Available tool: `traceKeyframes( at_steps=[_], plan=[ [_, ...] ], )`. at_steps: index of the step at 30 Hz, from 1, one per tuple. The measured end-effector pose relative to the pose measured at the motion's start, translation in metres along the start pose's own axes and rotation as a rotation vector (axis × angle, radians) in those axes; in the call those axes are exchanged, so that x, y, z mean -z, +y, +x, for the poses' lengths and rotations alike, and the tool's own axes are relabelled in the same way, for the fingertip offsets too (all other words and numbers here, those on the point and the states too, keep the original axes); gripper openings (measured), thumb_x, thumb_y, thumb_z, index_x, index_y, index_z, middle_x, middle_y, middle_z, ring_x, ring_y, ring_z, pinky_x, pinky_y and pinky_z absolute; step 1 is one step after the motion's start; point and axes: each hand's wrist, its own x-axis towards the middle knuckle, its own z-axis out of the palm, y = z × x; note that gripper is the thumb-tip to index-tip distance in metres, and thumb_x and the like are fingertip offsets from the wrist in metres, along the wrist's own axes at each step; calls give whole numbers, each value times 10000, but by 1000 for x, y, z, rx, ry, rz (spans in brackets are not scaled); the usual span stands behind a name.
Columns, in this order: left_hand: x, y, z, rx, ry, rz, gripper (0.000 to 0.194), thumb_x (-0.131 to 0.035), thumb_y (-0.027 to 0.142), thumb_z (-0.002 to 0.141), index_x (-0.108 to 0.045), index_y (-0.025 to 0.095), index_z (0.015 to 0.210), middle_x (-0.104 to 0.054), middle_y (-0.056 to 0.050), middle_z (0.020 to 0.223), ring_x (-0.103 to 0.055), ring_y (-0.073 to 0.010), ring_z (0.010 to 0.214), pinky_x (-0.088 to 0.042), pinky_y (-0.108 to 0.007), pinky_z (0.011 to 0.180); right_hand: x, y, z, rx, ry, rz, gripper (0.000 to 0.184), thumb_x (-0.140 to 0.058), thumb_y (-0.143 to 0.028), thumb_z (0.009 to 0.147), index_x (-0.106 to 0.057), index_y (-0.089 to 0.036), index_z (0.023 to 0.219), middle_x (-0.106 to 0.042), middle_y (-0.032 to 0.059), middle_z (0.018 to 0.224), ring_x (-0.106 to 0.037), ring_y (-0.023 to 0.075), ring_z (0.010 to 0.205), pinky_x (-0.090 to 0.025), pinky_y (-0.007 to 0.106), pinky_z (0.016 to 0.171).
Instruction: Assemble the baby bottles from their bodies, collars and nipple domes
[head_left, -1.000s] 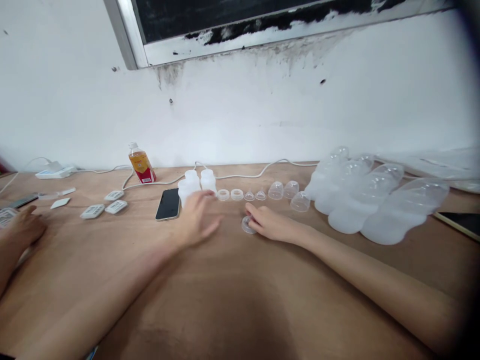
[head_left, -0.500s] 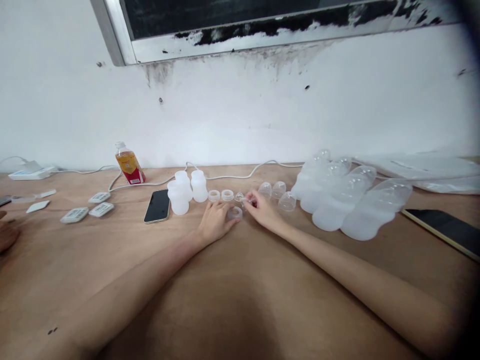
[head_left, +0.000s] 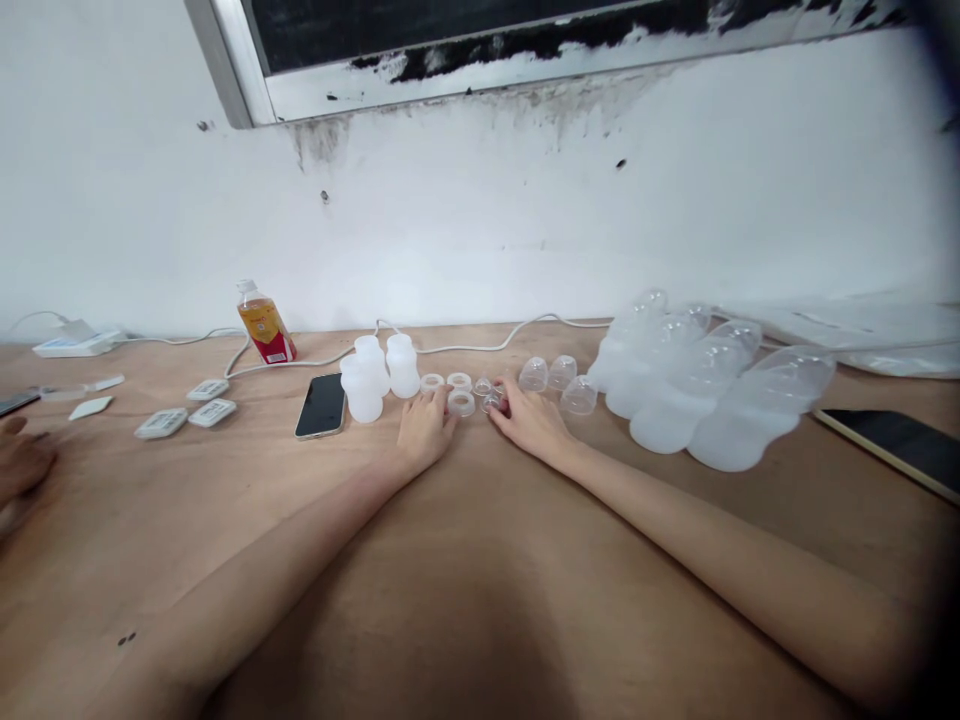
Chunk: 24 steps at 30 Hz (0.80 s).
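Observation:
My left hand (head_left: 425,430) rests on the table, fingers stretched forward and slightly apart beside several whitish bottle collar rings. The nearest ring (head_left: 460,403) lies just right of its fingertips; another ring (head_left: 459,382) lies behind it, and a third ring (head_left: 432,383) is partly covered by the fingers. With thumb and index finger, my right hand (head_left: 531,420) pinches a clear bottle nipple (head_left: 493,400) at table level. A second clear nipple (head_left: 483,385) sits just behind it. Three clear dome caps (head_left: 578,396) stand right of my right hand.
Frosted bottles (head_left: 365,390) and a phone (head_left: 321,406) stand left; several capped bottles (head_left: 724,430) cluster right, near another phone (head_left: 892,450). A drink bottle (head_left: 267,325), a white cable (head_left: 480,348) and small square cases (head_left: 162,423) lie about. Another person's hand (head_left: 22,460) is at far left.
The near ring now lies closer to the other rings, and my left hand has drawn off it to the left. My right hand has lowered the clear nipple to the table.

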Motion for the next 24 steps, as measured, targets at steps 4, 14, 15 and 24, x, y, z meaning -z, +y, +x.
traceKeyframes(
  at_steps=[4,14,15,24],
  plan=[
    [0,-1,1,-16,8,-30,307,-500,219,752,-443,173,1050,-586,-33,905,-530,-185,887,-386,-313,776,-1,3,2,5,14,16,310,-450,-331,787,-419,-201,1066,-630,26,820,-581,186,681,-346,257,528],
    [-1,-2,1,-48,44,-60,290,-523,208,726,-449,176,1005,-570,-22,879,-536,-166,815,-405,-307,740,5,0,0,21,3,41,261,-447,-287,797,-422,-196,1040,-634,18,844,-585,163,704,-373,247,553],
    [0,-1,1,-47,52,-60,286,-523,214,725,-450,176,999,-563,-25,884,-532,-168,822,-404,-309,743,10,-1,0,22,3,28,257,-441,-278,797,-427,-194,1040,-631,25,854,-584,168,705,-372,251,549],
    [3,5,-8,-246,109,24,209,-459,200,765,-477,192,972,-528,-40,951,-486,-180,943,-358,-327,830,163,-6,-17,-275,117,-641,315,-487,-302,752,-468,-137,1020,-498,171,1015,-517,308,838,-362,339,524]
  ],
)
